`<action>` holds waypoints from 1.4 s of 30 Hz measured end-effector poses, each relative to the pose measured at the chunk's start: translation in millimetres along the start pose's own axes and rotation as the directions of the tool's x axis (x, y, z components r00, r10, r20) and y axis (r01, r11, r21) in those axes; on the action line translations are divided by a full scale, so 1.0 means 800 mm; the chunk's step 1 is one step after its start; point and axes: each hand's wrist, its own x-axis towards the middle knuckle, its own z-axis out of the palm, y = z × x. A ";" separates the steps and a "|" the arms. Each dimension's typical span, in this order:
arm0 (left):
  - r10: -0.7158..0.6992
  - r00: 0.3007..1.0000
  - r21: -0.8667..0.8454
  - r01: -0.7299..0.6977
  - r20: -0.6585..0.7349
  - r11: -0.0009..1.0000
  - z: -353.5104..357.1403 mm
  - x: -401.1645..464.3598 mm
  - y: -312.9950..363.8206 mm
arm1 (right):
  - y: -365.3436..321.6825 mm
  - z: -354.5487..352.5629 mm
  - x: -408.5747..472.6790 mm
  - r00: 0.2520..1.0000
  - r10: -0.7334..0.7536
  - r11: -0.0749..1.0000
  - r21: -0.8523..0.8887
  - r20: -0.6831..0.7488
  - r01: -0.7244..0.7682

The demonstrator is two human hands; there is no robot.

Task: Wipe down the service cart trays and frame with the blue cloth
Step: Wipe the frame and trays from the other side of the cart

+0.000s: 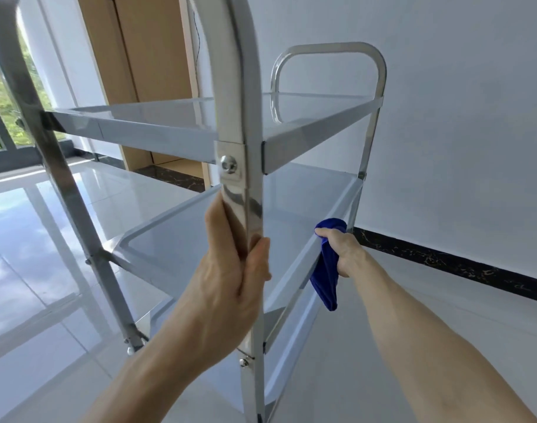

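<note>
Left hand (230, 270) gripping post (252, 123) — right hand (342, 250) clutching cloth (325, 279)

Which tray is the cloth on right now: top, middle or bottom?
The middle tray: the right hand presses the blue cloth on its right rim. The top and bottom trays are untouched.

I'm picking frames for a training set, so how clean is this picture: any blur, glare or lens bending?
Head view: the near upright post and left frame leg are smeared and bowed by the wide lens; the floor carries bright window glare; the left hand on the post is slightly soft; the right hand and blue cloth at the middle tray edge read fairly sharp.
</note>
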 end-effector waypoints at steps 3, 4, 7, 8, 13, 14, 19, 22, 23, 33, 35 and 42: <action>0.001 0.997 0.006 -0.001 -0.073 1.000 -0.017 -0.004 -0.011 | 0.011 0.002 -0.010 1.000 0.008 0.999 0.051 0.026 -0.009; -0.005 0.996 0.010 0.006 -0.094 1.000 -0.023 -0.006 -0.014 | 0.015 0.003 -0.015 0.999 0.009 0.997 0.078 0.032 -0.011; -0.041 0.989 0.071 0.051 -0.144 0.996 -0.042 -0.015 -0.023 | 0.030 0.009 -0.031 0.999 -0.008 0.988 0.154 0.040 0.002; -0.062 0.985 0.075 0.075 -0.163 0.994 -0.047 -0.018 -0.026 | 0.034 0.010 -0.036 0.999 -0.018 0.984 0.176 0.038 0.011; -0.168 0.960 0.035 0.180 -0.226 0.983 -0.067 -0.023 -0.036 | 0.052 0.013 -0.064 0.999 -0.039 0.967 0.254 0.005 0.037; -0.188 0.953 0.019 0.198 -0.238 0.980 -0.070 -0.023 -0.038 | 0.054 0.013 -0.069 0.999 -0.040 0.965 0.260 -0.003 0.039; -0.287 0.916 -0.042 0.287 -0.279 0.957 -0.081 -0.021 -0.054 | 0.068 0.013 -0.095 0.999 -0.029 0.959 0.281 -0.022 0.034; -0.325 0.893 -0.042 0.329 -0.312 0.944 -0.087 -0.017 -0.061 | 0.073 0.012 -0.111 0.999 -0.020 0.950 0.310 -0.034 0.029; -0.345 0.881 -0.060 0.345 -0.323 0.937 -0.088 -0.015 -0.063 | 0.075 0.011 -0.116 0.999 -0.014 0.948 0.319 -0.038 0.026; -0.443 0.846 -0.219 0.391 -0.296 0.894 -0.094 0.010 -0.088 | 0.069 -0.007 -0.172 0.996 0.019 0.968 0.252 -0.093 0.004; -0.445 0.848 -0.219 0.394 -0.289 0.893 -0.093 0.013 -0.092 | 0.068 -0.013 -0.195 0.995 -0.053 0.978 0.196 -0.085 0.069; -0.436 0.857 -0.243 0.377 -0.277 0.894 -0.087 0.017 -0.097 | -0.029 0.038 -0.315 0.605 -0.791 0.605 0.035 -0.088 0.796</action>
